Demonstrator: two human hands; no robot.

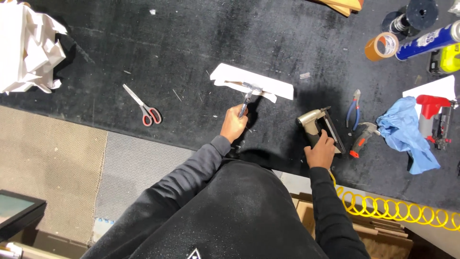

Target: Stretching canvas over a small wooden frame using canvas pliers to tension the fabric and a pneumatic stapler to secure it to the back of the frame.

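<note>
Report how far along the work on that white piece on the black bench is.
Done: hard to tell; the white piece lies flat on the black bench, no fastening visible. In hand: the left hand presses a metal tool onto its near edge; the right hand grips the pneumatic stapler, resting on the bench. Left: stapler not yet on the piece.

black table [191, 57] | scissors [143, 108] | pliers [353, 108] | tape roll [382, 46] | blue cloth [407, 132]

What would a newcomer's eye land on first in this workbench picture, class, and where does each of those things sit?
Mid-table, the left hand grips a metal tool pressed on a white sheet. Beside it, the right hand grips a tan air stapler, its yellow coiled hose trailing off the near edge. Red-handled scissors lie further left on the black table.
</note>
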